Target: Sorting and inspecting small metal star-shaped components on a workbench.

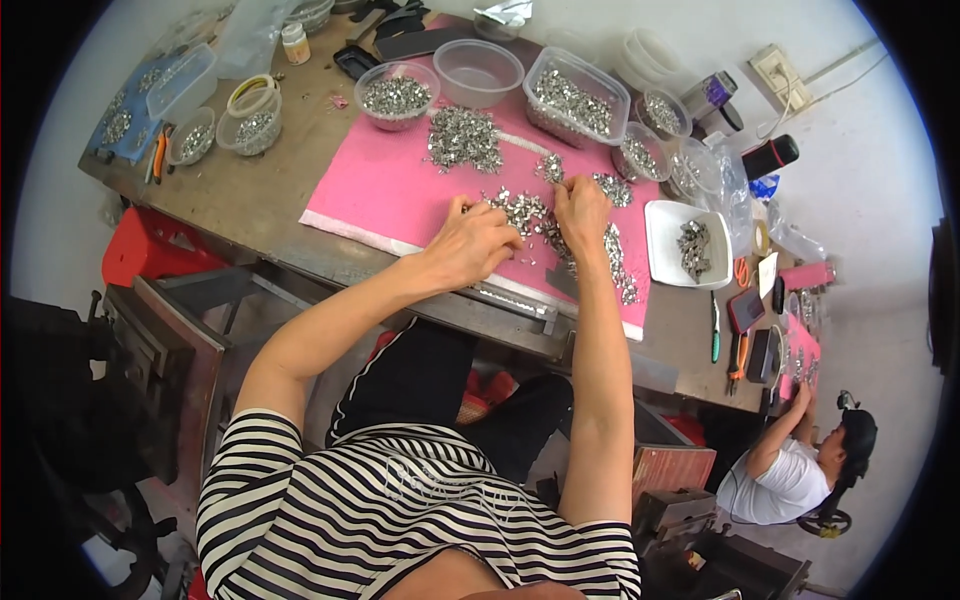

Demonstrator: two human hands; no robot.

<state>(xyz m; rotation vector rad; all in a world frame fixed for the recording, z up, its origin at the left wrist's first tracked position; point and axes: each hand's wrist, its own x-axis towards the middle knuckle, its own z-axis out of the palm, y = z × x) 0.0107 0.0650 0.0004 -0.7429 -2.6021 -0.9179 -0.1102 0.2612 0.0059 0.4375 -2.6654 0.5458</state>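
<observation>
Lots of tiny, shiny silver metal bits [519, 212] lie loose in messy piles on the flat pink cloth [375, 190].

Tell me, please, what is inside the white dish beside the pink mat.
The white dish holds a heap of small silvery pieces, with bare bottom beside it. Whatever lies beneath the heap is covered.

Bright, diffuse light, glints on small silvery metal pieces [520, 212] between the fingers [568, 192], fisheye bending, black corners well beyond them
</observation>
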